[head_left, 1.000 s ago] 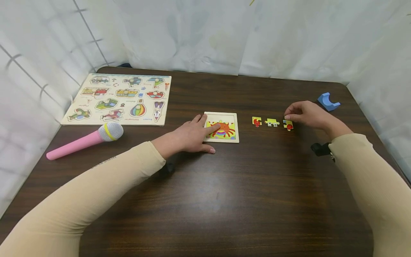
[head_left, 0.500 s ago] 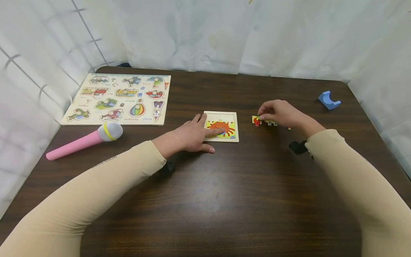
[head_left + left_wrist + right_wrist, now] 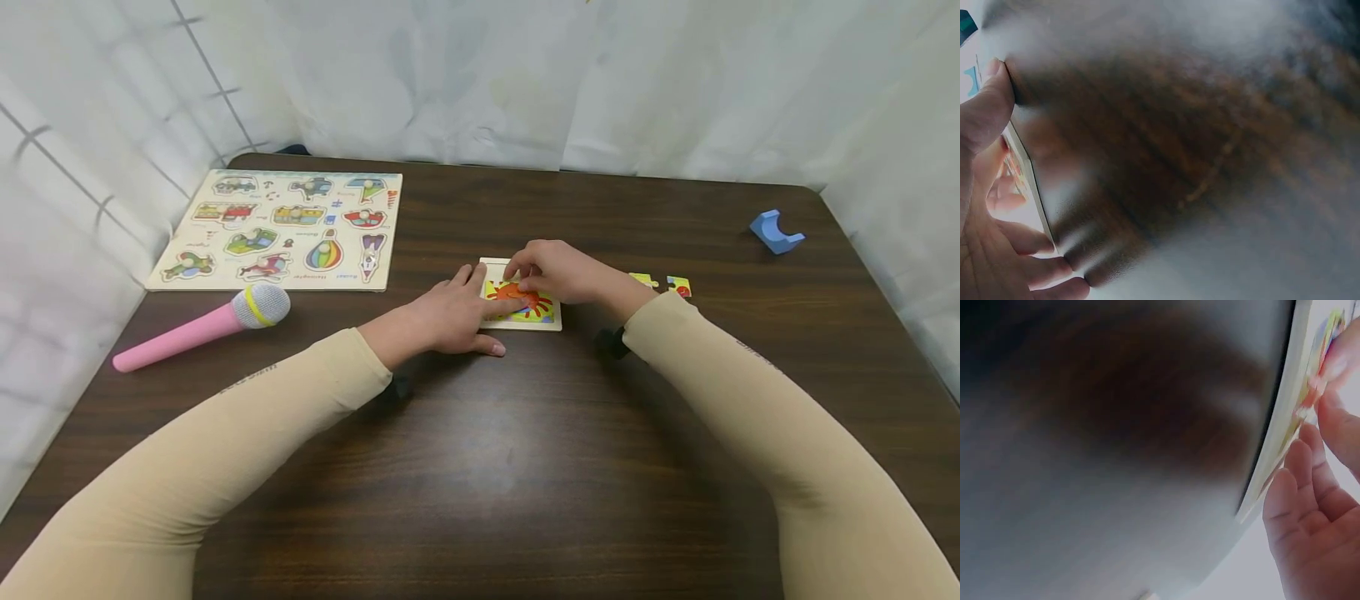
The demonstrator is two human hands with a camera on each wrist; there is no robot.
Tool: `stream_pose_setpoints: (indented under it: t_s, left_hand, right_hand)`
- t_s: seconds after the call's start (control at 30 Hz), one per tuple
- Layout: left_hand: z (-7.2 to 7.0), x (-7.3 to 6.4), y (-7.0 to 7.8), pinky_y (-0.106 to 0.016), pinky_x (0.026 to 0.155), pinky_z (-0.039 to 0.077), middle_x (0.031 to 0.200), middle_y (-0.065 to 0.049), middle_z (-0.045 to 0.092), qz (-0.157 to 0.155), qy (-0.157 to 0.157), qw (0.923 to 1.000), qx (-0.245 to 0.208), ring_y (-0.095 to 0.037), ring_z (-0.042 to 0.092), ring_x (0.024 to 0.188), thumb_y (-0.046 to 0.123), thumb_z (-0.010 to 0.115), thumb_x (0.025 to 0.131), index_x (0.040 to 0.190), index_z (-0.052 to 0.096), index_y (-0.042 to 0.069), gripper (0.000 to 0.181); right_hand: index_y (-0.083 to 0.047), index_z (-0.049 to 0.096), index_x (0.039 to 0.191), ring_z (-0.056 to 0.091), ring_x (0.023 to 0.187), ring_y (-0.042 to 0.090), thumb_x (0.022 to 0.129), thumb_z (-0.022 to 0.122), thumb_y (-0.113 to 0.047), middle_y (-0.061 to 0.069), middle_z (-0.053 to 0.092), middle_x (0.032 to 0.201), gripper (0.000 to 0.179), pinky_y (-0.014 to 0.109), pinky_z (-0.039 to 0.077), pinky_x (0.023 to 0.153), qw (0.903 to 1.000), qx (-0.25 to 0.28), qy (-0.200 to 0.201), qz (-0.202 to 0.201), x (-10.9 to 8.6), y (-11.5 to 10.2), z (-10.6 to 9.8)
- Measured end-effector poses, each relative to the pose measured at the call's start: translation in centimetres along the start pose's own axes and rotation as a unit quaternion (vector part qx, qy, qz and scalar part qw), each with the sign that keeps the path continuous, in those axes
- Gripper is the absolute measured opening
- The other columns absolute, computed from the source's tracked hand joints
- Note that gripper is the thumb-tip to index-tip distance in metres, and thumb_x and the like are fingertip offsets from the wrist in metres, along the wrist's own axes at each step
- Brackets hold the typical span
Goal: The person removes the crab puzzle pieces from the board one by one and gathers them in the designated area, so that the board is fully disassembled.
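At the far left of the dark surface, a pink microphone lies aslant, its grey head close to the near edge of a vehicle peg board. The left hand has a wide grip, fingers spread at the left side of the small framed crab puzzle, with one reaching across the picture. The puzzle lies flat between both hands. Over its right part, the right hand bends its fingers into a narrow grip; from these angles I cannot tell whether something is held. Beyond that wrist lie a yellow piece, partly hidden, and a yellow-and-red piece. Rightmost, well apart, sits a blue notched block.
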State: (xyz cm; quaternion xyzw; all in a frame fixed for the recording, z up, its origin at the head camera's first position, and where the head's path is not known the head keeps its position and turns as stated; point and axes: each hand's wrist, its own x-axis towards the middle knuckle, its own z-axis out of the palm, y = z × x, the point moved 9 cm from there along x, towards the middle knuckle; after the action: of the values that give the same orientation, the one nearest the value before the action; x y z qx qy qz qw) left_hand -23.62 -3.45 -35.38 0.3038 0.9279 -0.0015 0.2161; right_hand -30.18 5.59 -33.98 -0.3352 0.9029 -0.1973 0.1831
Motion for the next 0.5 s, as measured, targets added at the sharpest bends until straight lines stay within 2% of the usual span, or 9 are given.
stream_pose_setpoints:
  t_s: [0.5]
  left_hand:
    - [0.0,0.0,-0.1,-0.062,0.117,0.034,0.167,-0.034,0.006,0.0,-0.001,1.0,0.001,-0.053,0.014,0.154,0.061,0.06,0.096,0.162,0.024,0.039,0.079]
  right_hand:
    - [-0.005,0.072,0.116,0.06,0.103,0.028,0.098,0.068,-0.008,0.015,0.063,0.115,0.019,0.041,0.054,0.092,0.9999,-0.008,-0.011,0.003,0.9,-1.4,0.5]
